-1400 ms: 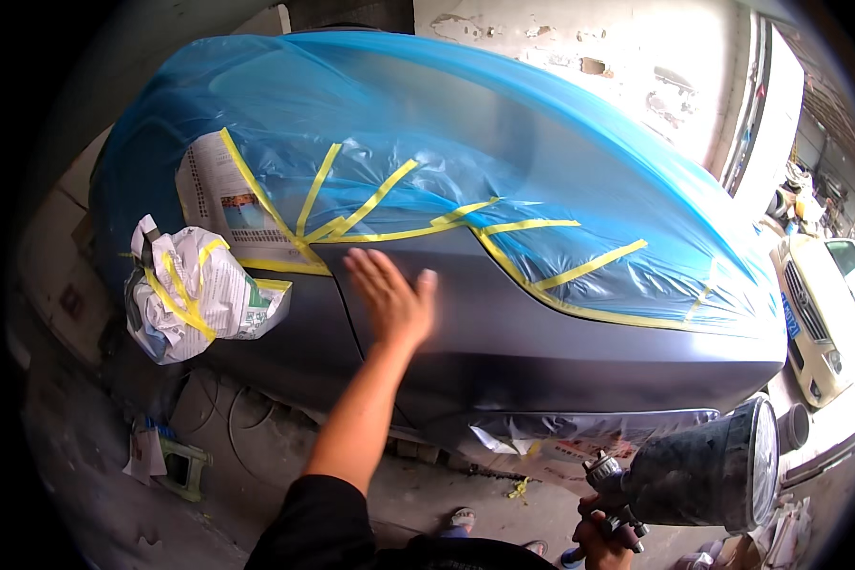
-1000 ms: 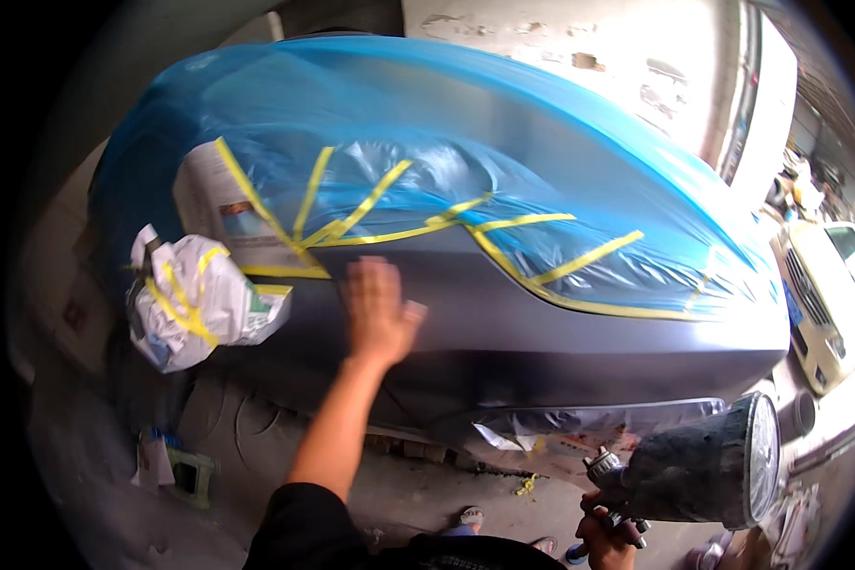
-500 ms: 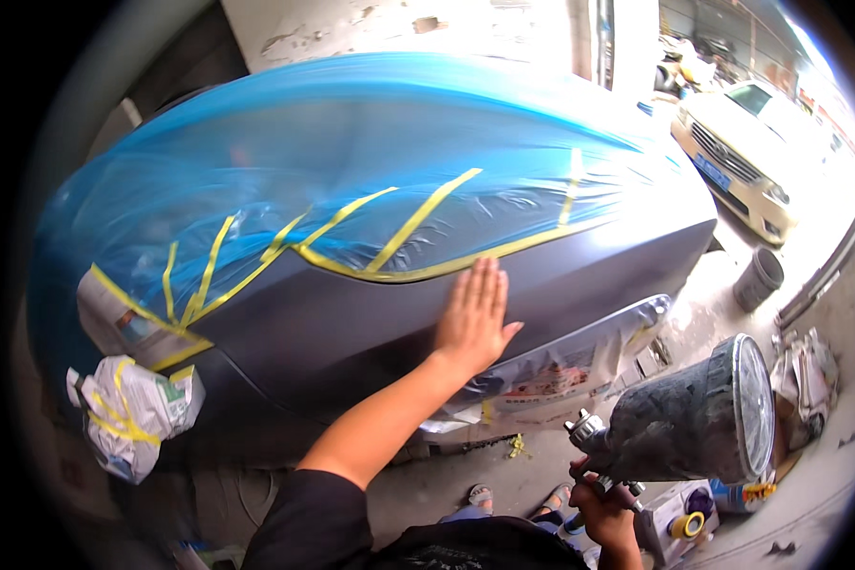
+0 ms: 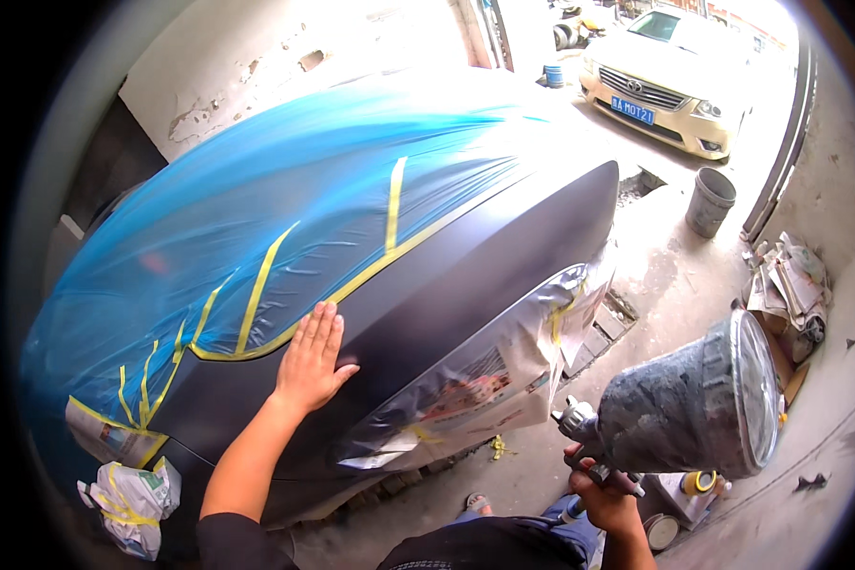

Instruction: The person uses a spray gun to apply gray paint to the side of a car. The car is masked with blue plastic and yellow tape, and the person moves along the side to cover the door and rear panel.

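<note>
My left hand (image 4: 315,359) lies flat, fingers spread slightly, on the dark grey car panel (image 4: 494,261), its fingertips at the yellow masking tape (image 4: 389,252) that edges the blue plastic film (image 4: 209,209). Paper and film masking (image 4: 470,394) covers the band below the painted panel. A paper-wrapped, taped lump (image 4: 128,513), apparently a side mirror, sticks out at the lower left. My right hand (image 4: 606,503) grips a spray gun (image 4: 584,427) with a large, paint-stained cup (image 4: 665,399), held out to the right of the panel, not touching it.
A cream car (image 4: 660,81) stands in the bright doorway beyond. A grey bucket (image 4: 709,204) is on the floor, with piled paper (image 4: 784,290) and a tape roll (image 4: 698,483) along the right wall. A drain channel (image 4: 598,337) runs beside the car.
The view has swung right along the car, showing more of the doorway. My left hand has slid rightward over the panel along the tape line. The spray gun stays in my right hand.
</note>
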The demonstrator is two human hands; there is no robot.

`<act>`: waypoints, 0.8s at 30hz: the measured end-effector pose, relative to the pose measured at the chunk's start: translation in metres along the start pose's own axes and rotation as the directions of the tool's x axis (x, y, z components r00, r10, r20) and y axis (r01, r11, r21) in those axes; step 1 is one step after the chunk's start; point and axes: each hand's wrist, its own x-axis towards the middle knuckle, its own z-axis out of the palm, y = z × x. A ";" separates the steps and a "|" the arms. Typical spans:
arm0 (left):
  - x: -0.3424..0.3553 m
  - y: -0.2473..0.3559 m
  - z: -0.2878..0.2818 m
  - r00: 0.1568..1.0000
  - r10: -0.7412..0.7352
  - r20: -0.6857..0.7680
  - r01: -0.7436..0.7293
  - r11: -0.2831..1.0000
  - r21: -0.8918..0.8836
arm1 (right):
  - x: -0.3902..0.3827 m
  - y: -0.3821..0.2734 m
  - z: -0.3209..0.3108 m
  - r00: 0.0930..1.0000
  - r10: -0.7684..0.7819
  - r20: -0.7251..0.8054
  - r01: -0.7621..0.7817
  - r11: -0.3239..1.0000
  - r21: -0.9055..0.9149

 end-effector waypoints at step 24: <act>0.326 0.134 0.022 0.992 -0.030 0.119 0.016 0.993 0.118 | 0.152 0.030 -0.291 0.988 -0.132 0.081 0.155 0.879 -0.451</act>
